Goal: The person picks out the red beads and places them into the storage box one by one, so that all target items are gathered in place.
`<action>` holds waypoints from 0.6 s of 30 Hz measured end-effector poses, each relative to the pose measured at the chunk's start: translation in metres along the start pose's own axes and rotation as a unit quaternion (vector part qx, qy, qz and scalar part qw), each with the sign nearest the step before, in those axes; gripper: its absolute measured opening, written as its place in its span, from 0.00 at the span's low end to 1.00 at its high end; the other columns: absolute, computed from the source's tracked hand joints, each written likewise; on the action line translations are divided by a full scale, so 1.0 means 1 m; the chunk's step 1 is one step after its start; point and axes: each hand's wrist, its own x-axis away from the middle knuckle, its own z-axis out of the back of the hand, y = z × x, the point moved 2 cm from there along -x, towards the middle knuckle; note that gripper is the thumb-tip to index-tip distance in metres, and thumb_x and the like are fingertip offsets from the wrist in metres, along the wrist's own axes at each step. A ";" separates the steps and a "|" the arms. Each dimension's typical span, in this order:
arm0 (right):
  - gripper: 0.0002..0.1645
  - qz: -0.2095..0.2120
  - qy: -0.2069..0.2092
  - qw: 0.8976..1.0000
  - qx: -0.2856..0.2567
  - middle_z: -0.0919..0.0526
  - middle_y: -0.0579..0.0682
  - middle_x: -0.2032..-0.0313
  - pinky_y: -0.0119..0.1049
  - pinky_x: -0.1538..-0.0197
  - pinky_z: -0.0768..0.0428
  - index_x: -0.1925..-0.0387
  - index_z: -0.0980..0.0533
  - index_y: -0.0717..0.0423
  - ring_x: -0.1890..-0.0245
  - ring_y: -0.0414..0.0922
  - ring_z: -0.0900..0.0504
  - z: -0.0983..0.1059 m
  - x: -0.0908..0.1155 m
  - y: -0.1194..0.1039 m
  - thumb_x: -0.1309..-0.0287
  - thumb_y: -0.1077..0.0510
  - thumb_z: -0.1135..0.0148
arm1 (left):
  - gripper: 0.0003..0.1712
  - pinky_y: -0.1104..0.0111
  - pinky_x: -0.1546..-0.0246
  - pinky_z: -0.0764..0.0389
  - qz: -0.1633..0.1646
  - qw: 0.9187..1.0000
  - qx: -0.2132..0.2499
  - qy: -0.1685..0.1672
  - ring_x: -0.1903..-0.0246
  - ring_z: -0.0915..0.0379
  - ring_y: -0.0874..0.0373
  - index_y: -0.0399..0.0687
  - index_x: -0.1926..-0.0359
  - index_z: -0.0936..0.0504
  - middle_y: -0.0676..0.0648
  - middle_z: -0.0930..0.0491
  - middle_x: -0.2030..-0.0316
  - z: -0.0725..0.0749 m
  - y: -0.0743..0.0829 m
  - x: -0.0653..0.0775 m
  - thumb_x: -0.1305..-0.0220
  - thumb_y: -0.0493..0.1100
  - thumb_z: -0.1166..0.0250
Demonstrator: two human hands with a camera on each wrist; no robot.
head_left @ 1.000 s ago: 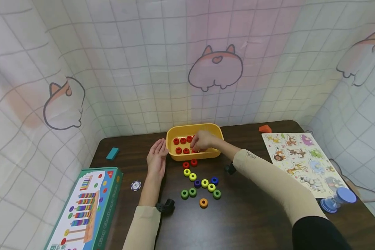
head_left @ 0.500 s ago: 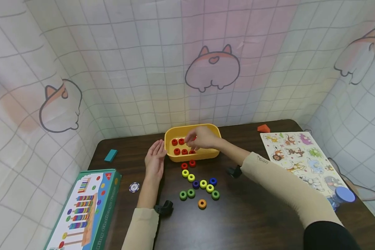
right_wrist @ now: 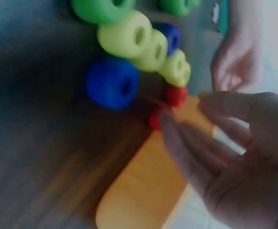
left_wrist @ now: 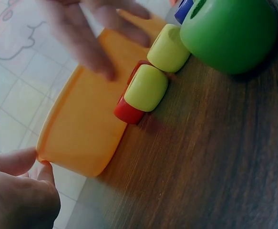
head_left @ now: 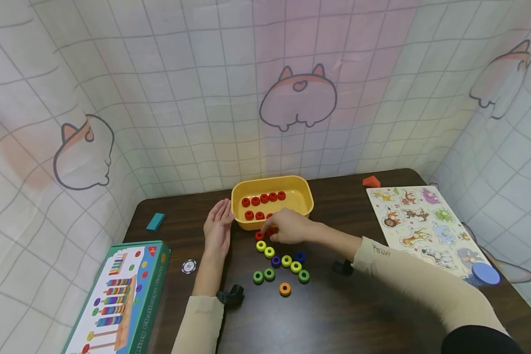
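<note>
A yellow plastic bin (head_left: 298,183) stands near the table's back edge, with two rows of small red rings (head_left: 264,198) inside. My left hand (head_left: 218,231) rests against its left end with extended fingers; in the left wrist view the thumb and a finger touch the rim corner. Just outside the bin's front wall, my right hand (head_left: 289,226) reaches down over two red rings. One loose red ring (head_left: 259,236) shows beside its fingertips, while the other is partly covered. The right wrist view shows that hand (right_wrist: 243,152) with thumb and fingers apart, holding nothing visible.
Yellow rings (head_left: 286,261), blue rings (head_left: 276,262), green rings (head_left: 304,276) and an orange ring (head_left: 285,289) lie before the bin. A game box (head_left: 119,295), poker chip (head_left: 189,266) and teal block (head_left: 155,221) are left; an animal puzzle board (head_left: 425,226) and blue-topped object (head_left: 485,273) right.
My right hand has come out of the bin and moved toward the loose red rings in front, uncovering the back row inside. My left hand stays at the bin's left end.
</note>
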 end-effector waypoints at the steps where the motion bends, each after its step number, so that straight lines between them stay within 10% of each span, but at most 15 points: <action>1: 0.16 -0.007 0.000 1.000 0.011 0.14 0.46 0.56 0.38 0.59 0.20 0.51 0.17 0.50 0.65 0.45 0.18 -0.003 0.002 0.000 0.43 0.57 0.32 | 0.35 0.63 0.35 0.33 0.000 1.000 0.001 0.000 0.31 0.40 0.49 0.35 0.32 0.37 0.37 0.35 0.33 0.000 0.000 0.000 0.40 0.15 0.49; 12: 0.11 -0.028 0.007 0.999 0.019 0.14 0.39 0.67 0.31 0.64 0.20 0.59 0.15 0.46 0.67 0.36 0.19 -0.018 0.008 0.005 0.45 0.58 0.31 | 0.35 0.62 0.33 0.35 -0.003 1.000 0.005 0.003 0.31 0.40 0.48 0.35 0.33 0.36 0.37 0.34 0.34 0.001 -0.001 -0.001 0.41 0.14 0.50; 18: 0.08 -0.063 -0.051 0.984 -0.162 0.13 0.46 0.69 0.37 0.69 0.15 0.61 0.15 0.54 0.74 0.43 0.14 -0.024 0.008 0.013 0.42 0.64 0.35 | 0.35 0.60 0.31 0.39 -0.001 1.000 0.000 0.002 0.31 0.39 0.49 0.36 0.33 0.36 0.38 0.34 0.34 0.001 0.000 0.000 0.40 0.15 0.49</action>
